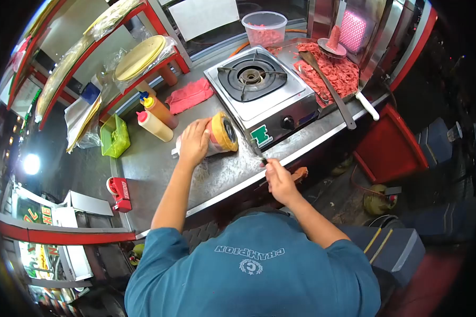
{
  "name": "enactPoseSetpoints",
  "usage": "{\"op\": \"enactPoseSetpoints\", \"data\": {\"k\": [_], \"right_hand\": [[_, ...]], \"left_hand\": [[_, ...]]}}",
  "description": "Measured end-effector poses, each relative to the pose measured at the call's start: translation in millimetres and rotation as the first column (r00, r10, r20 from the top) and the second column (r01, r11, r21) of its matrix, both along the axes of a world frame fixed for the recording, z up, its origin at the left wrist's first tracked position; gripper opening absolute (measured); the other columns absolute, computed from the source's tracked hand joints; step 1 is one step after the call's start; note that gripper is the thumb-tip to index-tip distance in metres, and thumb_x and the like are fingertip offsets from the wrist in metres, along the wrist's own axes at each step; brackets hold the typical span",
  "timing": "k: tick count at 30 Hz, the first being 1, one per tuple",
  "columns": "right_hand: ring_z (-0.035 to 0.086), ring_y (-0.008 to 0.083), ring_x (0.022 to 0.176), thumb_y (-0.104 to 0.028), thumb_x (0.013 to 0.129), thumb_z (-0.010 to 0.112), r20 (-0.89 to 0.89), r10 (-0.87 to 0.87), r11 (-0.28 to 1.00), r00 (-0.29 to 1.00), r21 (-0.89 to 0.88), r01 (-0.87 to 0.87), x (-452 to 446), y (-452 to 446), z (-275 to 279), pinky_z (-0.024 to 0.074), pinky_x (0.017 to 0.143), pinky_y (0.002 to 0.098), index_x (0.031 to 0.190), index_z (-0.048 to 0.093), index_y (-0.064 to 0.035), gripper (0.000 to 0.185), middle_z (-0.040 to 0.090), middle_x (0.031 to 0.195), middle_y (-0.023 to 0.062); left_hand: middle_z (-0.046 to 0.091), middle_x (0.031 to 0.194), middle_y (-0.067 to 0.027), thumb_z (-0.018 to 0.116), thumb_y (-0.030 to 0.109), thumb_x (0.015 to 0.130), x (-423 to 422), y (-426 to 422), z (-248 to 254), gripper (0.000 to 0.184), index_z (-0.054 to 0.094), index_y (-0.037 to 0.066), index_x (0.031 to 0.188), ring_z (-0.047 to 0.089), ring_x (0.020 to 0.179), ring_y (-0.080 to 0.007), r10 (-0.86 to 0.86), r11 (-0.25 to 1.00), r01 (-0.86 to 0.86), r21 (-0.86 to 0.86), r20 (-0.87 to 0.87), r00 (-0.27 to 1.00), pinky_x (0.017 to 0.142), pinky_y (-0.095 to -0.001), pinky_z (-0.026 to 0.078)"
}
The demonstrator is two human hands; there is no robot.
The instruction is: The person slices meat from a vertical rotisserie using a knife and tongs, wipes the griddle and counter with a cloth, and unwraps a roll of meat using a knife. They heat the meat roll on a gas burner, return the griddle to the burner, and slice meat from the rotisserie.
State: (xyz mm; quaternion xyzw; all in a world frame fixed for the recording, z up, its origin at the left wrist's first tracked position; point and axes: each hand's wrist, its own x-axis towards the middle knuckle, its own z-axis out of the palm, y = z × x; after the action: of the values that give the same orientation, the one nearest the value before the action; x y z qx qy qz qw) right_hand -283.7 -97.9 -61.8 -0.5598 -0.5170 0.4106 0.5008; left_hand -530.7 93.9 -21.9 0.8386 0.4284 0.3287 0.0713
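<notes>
My left hand (195, 141) is wrapped over a clear plastic jar (215, 136) with a yellow band and a dark round end, tilted on its side on the metal counter (158, 166). In my right hand (280, 182), at the counter's front edge, is the dark handle of a long, thin metal blade (251, 143). The blade points away along the stove's left side, close to the jar; whether it is a knife or a spatula I cannot tell. Left of the jar are two squeeze bottles, one cream with a red cap (156, 127) and one orange-brown with a blue cap (161, 111).
A single-burner gas stove (251, 76) stands behind. Right of it lie shredded reddish meat (336, 74), a wooden spatula (328, 82) and a white-handled knife (367, 105). A red cloth (189, 96), green basket (115, 136), red tape dispenser (119, 194) and shelved flatbreads (140, 58) are leftward.
</notes>
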Motion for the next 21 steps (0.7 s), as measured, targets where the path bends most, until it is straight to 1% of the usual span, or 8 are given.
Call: {"op": "enactPoseSetpoints", "data": {"k": [1,4,6,8,12,13,16,21], "right_hand": [[0.061,0.0171,0.067,-0.029,0.11,0.048,0.053,-0.028,0.997,0.998,0.069,0.024,-11.4,-1.7,-9.4,0.0506,0.067,0.0354,0.118,0.058,-0.0012,0.031,0.058,0.075,0.0103],[0.066,0.0251,0.073,-0.024,0.107,0.054,0.026,0.041,0.976,0.999,-0.217,-0.035,-23.0,-24.6,-10.2,0.0529,0.07,0.0395,0.114,0.056,0.001,0.026,0.064,0.08,0.0143],[0.066,0.0304,0.075,-0.023,0.105,0.057,0.139,0.024,0.998,0.99,-0.055,-0.016,-28.9,-39.3,-35.0,0.0532,0.072,0.0404,0.121,0.06,0.0013,0.029,0.065,0.084,0.0184],[0.068,0.04,0.084,-0.02,0.103,0.06,0.225,-0.054,0.996,0.973,0.076,0.038,-37.1,-51.7,-47.7,0.0537,0.077,0.0426,0.128,0.06,0.0046,0.035,0.067,0.092,0.0254],[0.066,0.0479,0.096,-0.018,0.103,0.058,0.383,-0.163,0.944,0.909,0.33,0.03,-43.7,-26.2,-46.3,0.0534,0.081,0.0488,0.125,0.061,0.007,0.033,0.068,0.099,0.0302],[0.065,0.0496,0.093,-0.019,0.103,0.056,0.437,-0.07,0.991,0.897,0.131,0.013,-43.8,-13.5,-18.1,0.0517,0.079,0.0532,0.122,0.062,0.0069,0.032,0.067,0.095,0.0312],[0.064,0.0528,0.087,-0.019,0.104,0.053,0.409,-0.084,0.988,0.909,0.149,0.024,-46.6,43.9,-1.3,0.049,0.074,0.0575,0.1,0.062,0.0031,0.024,0.065,0.085,0.0326],[0.063,0.0527,0.09,-0.022,0.105,0.052,0.451,-0.137,0.99,0.882,0.055,0.126,-69.5,60.9,11.6,0.0513,0.076,0.0549,0.101,0.064,0.0037,0.028,0.067,0.089,0.0315]], "left_hand": [[0.064,0.13,-0.0115,0.046,0.026,0.102,0.0,-5.7,1.1,0.035,0.067,0.01,0.126,0.058,0.122,-0.0324,0.053,0.998,-0.054,-0.027,-0.02,0.998,0.106,-0.0471,0.041],[0.067,0.126,-0.0111,0.043,0.027,0.104,7.1,-20.6,-1.6,0.037,0.068,0.012,0.126,0.06,0.12,-0.0308,0.172,0.981,-0.178,-0.07,-0.088,0.981,0.105,-0.0464,0.042],[0.07,0.125,-0.0117,0.04,0.03,0.106,12.5,-26.4,-6.8,0.04,0.069,0.013,0.127,0.062,0.119,-0.0304,0.205,0.977,-0.212,-0.031,-0.146,0.968,0.105,-0.045,0.042],[0.071,0.119,-0.0082,0.042,0.028,0.105,8.0,-28.2,-11.3,0.036,0.07,0.014,0.123,0.062,0.115,-0.0278,0.157,0.987,-0.158,-0.004,-0.069,0.985,0.103,-0.0455,0.041],[0.072,0.118,-0.0058,0.044,0.026,0.105,1.9,-38.1,-15.6,0.034,0.07,0.014,0.121,0.063,0.113,-0.0258,0.124,0.991,-0.122,0.063,-0.041,0.991,0.102,-0.0451,0.041],[0.072,0.118,-0.006,0.044,0.026,0.104,-0.1,-41.2,-18.2,0.033,0.07,0.014,0.122,0.063,0.113,-0.0257,0.118,0.99,-0.115,0.076,-0.032,0.993,0.102,-0.045,0.041],[0.072,0.119,-0.0066,0.046,0.026,0.103,-2.7,-46.8,-20.5,0.033,0.07,0.014,0.122,0.063,0.114,-0.0258,0.104,0.985,-0.103,0.137,0.001,0.995,0.103,-0.0447,0.04],[0.071,0.122,-0.0075,0.043,0.028,0.106,0.5,-70.3,-21.4,0.036,0.069,0.014,0.127,0.063,0.116,-0.0282,0.162,0.947,-0.173,0.272,0.062,0.985,0.104,-0.0447,0.04]]}}
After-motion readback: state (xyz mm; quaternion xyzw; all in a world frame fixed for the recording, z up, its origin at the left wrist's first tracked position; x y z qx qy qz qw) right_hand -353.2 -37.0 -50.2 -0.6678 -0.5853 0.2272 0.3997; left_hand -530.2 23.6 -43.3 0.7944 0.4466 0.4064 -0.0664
